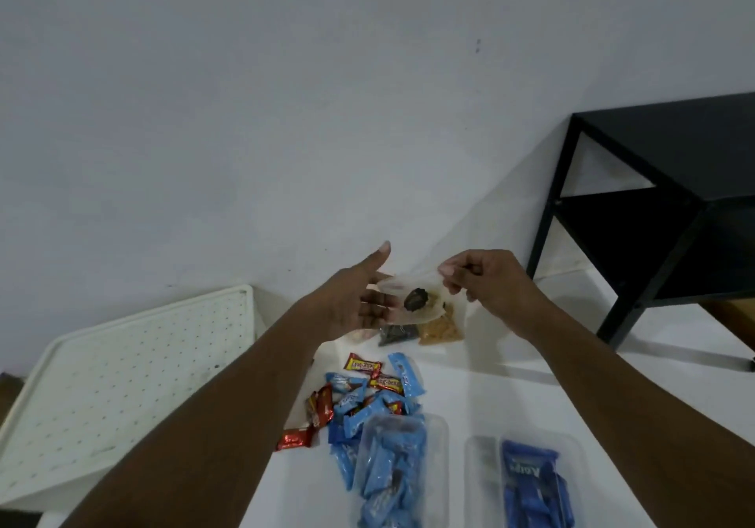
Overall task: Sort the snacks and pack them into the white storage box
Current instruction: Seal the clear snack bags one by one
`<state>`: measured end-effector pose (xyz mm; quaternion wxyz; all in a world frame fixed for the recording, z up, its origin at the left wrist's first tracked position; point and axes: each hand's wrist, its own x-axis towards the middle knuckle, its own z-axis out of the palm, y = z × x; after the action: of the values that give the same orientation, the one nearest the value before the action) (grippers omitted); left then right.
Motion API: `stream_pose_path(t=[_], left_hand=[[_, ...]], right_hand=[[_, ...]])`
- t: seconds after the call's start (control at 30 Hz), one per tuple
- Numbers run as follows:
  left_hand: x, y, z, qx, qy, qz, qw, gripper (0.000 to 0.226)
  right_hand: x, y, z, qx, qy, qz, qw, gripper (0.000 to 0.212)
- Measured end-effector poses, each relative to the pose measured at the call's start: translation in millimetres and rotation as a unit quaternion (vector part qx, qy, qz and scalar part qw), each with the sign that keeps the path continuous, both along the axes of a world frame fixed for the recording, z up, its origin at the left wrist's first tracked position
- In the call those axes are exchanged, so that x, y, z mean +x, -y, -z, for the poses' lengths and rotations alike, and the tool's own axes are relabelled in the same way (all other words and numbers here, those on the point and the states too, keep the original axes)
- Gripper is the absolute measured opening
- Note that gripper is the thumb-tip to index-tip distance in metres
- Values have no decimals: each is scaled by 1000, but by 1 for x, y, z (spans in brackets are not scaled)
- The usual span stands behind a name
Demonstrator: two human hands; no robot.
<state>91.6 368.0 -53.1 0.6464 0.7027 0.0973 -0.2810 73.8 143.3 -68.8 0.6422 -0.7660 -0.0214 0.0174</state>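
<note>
My right hand (pixel 484 282) pinches the top edge of a clear plastic bag (pixel 412 296) with a dark snack inside, held up above the table. My left hand (pixel 359 300) is spread open against the bag's left side, fingers apart. Below the bag lie small clear packets of dark and orange-brown snacks (pixel 421 331). A heap of light blue and red-yellow wrapped snacks (pixel 367 392) covers the white table. One clear tray (pixel 402 466) holds light blue packs, a second clear tray (pixel 531 482) holds dark blue packs. A white perforated box lid or panel (pixel 122 384) lies at the left.
A black metal side table (pixel 653 208) stands at the right against the white wall (pixel 245 118). The white table surface (pixel 510 384) stretches between the snacks and the black frame. A loose red wrapper (pixel 293 439) lies beside my left forearm.
</note>
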Motion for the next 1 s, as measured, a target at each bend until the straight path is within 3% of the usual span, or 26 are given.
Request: stream_pose_path(t=[0.1,0.23,0.53,0.67,0.77,1.0], left_hand=[[-14,-28,-14,107,174,46,978,52],[-26,-50,-7,35,279,-40,959,15],[-48,-74,7,-21,292,-98,951,14],[-51,-84,10,-36,291,-88,952,13],[-56,-89,8,-87,256,-100,957,8],[-71,-96,13,-191,170,-171,951,15]], right_hand=[[2,-28,-15,-63,60,26,996,8],[-1,-58,-18,-45,51,30,997,14],[-29,-103,-9,2,33,68,997,19],[-44,-119,-5,114,-4,67,991,20],[-53,-129,-1,150,0,75,986,26],[-61,-145,-4,234,-17,88,968,17]])
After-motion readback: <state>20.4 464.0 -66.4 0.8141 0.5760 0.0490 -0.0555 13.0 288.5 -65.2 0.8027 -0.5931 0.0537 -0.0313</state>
